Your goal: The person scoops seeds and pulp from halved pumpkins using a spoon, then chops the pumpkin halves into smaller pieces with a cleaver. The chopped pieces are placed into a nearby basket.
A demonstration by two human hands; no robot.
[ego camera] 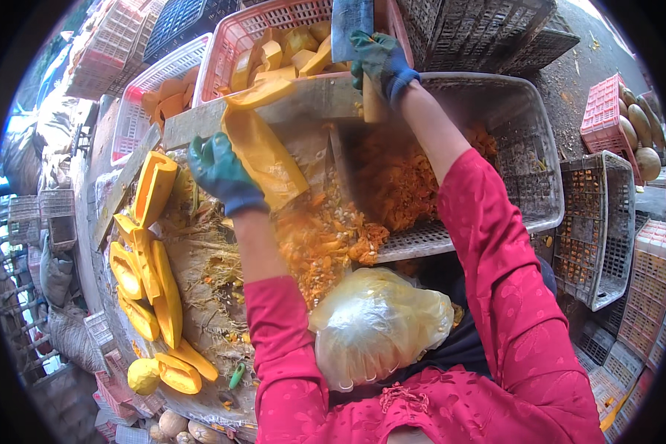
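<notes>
My right hand [383,61], in a green-coated glove with a blue cuff, grips the wooden handle [374,102] of a cleaver. Its broad metal blade [353,28] points away from me, raised over the plank. My left hand [219,166], gloved alike, has curled fingers against the left edge of a large yellow pumpkin piece [269,158]; whether it grips the piece is hidden. A cut pumpkin slice [261,93] lies at that piece's far end, across the wooden plank [316,100]. Pumpkin pulp with seeds [322,238] is heaped just right of my left forearm.
Peeled pumpkin pieces [158,288] line the table's left side, near a green-handled peeler [237,376]. Beyond the plank, a pink crate [299,12] holds pumpkin chunks. A grey crate [510,100] of pulp stands right. A yellowish plastic bag [377,322] covers my lap.
</notes>
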